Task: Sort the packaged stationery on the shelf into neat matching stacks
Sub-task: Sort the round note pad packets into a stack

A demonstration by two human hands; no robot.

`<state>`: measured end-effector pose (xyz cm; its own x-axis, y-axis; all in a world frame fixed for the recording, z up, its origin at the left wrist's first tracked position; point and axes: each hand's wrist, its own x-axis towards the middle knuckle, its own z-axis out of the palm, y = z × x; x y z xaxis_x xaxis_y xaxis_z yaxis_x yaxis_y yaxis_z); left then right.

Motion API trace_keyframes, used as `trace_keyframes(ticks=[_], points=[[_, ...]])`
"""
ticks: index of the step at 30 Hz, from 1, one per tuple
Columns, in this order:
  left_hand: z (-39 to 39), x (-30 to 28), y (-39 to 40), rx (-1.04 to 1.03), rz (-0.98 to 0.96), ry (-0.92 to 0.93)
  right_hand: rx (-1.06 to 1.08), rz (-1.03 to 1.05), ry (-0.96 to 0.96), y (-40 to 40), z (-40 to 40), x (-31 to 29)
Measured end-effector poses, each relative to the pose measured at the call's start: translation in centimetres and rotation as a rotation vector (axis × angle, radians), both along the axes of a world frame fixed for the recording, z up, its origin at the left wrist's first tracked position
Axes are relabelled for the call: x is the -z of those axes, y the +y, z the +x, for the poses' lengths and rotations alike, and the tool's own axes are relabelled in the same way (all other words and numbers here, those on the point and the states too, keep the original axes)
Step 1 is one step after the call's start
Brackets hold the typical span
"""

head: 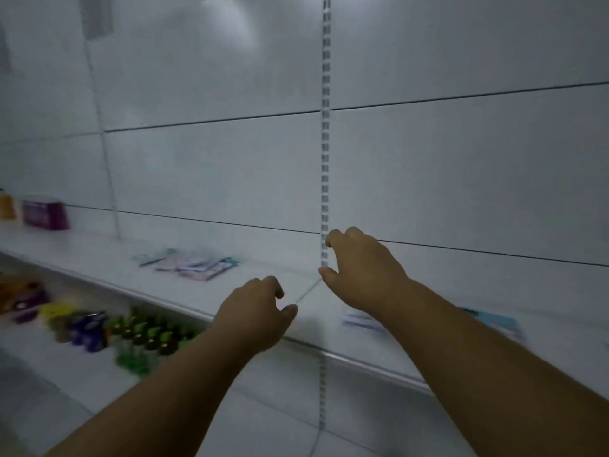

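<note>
The left hand hovers over the shelf front edge, fingers loosely curled, holding nothing. The right hand hangs above the shelf, thumb and fingers apart, empty. Blurred flat stationery packets lie scattered further left; more packets lie under the right forearm.

We cannot read the packets on the shelf: motion blur smears their print. The right forearm hides part of two more packets lying behind it. On the lower shelf the bottles and coloured boxes are streaked. A purple box far left is fuzzy, and the orange thing beside it is cut by the edge
</note>
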<state>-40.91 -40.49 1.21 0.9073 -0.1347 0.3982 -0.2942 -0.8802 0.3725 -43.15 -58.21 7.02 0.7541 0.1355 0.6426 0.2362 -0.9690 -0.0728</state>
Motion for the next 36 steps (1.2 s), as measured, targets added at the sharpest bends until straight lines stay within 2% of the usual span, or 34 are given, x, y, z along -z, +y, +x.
trace_keyframes(ticks=[5, 11, 21, 28, 31, 33, 36], points=[[1.5, -0.2, 16.2, -0.134, 0.034, 0.017, -0.092, 0.029, 0.024, 15.5, 4.6, -0.4], [7.7, -0.4, 25.2, -0.159, 0.033, 0.041, -0.091, 0.025, 0.039, 24.2, 11.2, -0.7], [24.8, 0.5, 24.4, -0.093, 0.064, 0.034, 0.056, -0.004, 0.093, 24.7, 24.4, 0.2], [35.3, -0.1, 22.4, -0.167, 0.221, 0.215, 0.147, 0.031, 0.165, 25.3, 29.4, 1.8], [37.2, 0.3, 22.4, -0.137, 0.334, 0.213, 0.215, 0.061, 0.176, 25.8, 30.3, 2.9], [37.8, 0.2, 22.8, -0.082, 0.266, 0.231, 0.257, 0.076, 0.189, 26.4, 30.8, 3.6], [38.6, -0.3, 24.0, 0.0, 0.021, 0.276, 0.315, 0.106, 0.206, 27.6, 31.6, 4.2]])
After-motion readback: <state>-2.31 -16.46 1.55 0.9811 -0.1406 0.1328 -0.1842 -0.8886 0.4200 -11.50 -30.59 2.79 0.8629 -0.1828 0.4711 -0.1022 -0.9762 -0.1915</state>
